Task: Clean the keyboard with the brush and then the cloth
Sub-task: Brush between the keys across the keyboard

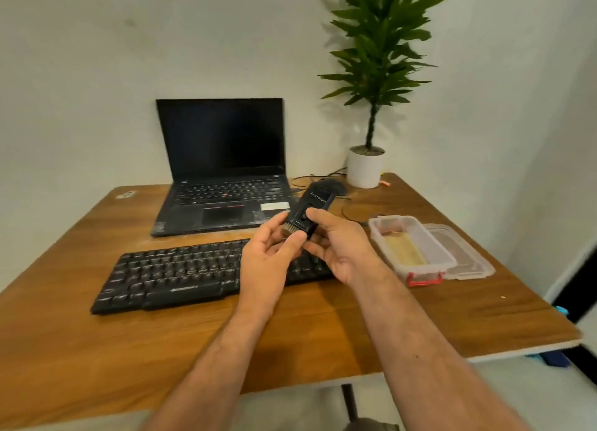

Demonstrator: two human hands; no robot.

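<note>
On the left part of the wooden table [97,350] lies the black keyboard [181,274], flat and a little turned, with an open black laptop [223,169] behind it. Above the right end of the keyboard the two hands meet. The left hand [268,259] has its fingers curled loosely; the thumb and the fingertips touch the pale bristles at the lower end of the black cleaning brush [310,212]. The right hand [339,248] grips the body of the brush: the thumb presses on its front face and the other fingers are wrapped behind it. The brush is held in the air, tilted, with its printed end pointing away from the person. To the right stands a clear plastic box [416,249] with a red clip, its lid [465,262] just beside it. In the far right corner is a potted plant [368,159].
</note>
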